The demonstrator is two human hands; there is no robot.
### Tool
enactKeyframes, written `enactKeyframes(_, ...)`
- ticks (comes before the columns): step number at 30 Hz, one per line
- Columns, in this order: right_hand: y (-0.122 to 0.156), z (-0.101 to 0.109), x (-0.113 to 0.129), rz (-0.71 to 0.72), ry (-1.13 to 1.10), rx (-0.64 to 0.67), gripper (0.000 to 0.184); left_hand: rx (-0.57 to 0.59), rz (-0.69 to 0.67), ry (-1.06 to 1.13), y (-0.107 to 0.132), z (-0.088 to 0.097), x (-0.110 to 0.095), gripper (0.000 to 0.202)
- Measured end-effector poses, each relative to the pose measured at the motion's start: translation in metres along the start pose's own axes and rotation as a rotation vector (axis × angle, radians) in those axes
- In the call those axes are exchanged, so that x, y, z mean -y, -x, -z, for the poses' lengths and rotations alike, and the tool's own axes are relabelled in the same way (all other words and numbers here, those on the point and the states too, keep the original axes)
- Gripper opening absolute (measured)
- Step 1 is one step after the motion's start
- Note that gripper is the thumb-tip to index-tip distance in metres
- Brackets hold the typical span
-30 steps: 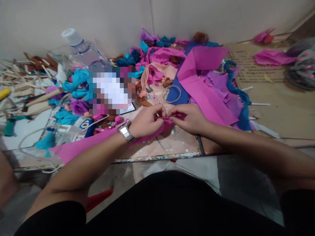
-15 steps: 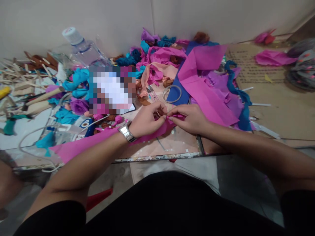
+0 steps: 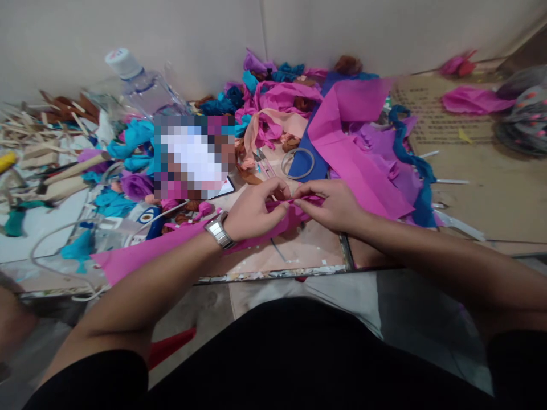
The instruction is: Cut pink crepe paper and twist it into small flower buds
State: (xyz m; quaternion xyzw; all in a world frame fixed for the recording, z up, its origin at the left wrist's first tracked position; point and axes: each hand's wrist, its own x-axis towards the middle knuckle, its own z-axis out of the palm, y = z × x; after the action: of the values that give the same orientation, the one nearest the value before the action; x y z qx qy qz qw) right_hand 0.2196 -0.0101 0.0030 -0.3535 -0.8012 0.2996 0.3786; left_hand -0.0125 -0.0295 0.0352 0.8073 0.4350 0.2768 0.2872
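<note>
A long strip of magenta crepe paper (image 3: pixel 145 253) runs from the lower left under my left forearm up to my fingers. My left hand (image 3: pixel 252 209), with a metal watch (image 3: pixel 219 230) on the wrist, pinches the strip's gathered end. My right hand (image 3: pixel 335 205) pinches the same end from the right, fingertips almost touching the left ones. Both hands are closed on the paper above a board (image 3: pixel 299 256) lying on the floor.
Behind the hands lie a large magenta sheet (image 3: pixel 354 154), purple and blue paper, a metal ring (image 3: pixel 298 163), small scissors (image 3: pixel 265 165) and paper flowers (image 3: pixel 137 185). A plastic bottle (image 3: pixel 141 85) and wooden sticks (image 3: pixel 38 136) lie at the left. Cardboard (image 3: pixel 470 171) covers the right.
My fingers have shifted slightly along the gathered paper end, left fingers working it. Arms and the strip stay in place.
</note>
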Motion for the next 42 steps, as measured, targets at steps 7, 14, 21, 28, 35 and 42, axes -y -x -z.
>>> enactKeyframes(7, -0.0011, -0.0007, -0.0001, -0.041, -0.069, -0.024, 0.012, -0.069, -0.017, -0.201, 0.0020, -0.0016, 0.0020, 0.017)
enactKeyframes(14, -0.0013, -0.0011, -0.0012, -0.039, -0.096, -0.055, 0.013, -0.119, 0.020, -0.248, 0.0006, -0.0004, 0.0044, 0.016)
enactKeyframes(21, -0.0031, 0.0009, -0.0010, -0.109, -0.094, -0.076, 0.011, -0.170, 0.027, -0.371, -0.0007, 0.0017, 0.0084, 0.018)
enactKeyframes(28, 0.0001, -0.0029, 0.0014, -0.081, -0.119, -0.028, 0.011, -0.040, -0.059, -0.373, 0.0024, -0.0058, 0.0082, 0.026)
enactKeyframes(35, -0.0016, -0.0036, 0.0002, -0.109, -0.129, -0.051, 0.010, -0.067, 0.034, -0.488, 0.0020, -0.0048, 0.0061, 0.031)
enactKeyframes(42, -0.0041, -0.0018, -0.0007, -0.145, -0.141, -0.077, 0.008, -0.096, 0.095, -0.637, -0.0020, -0.0002, 0.0091, 0.028)
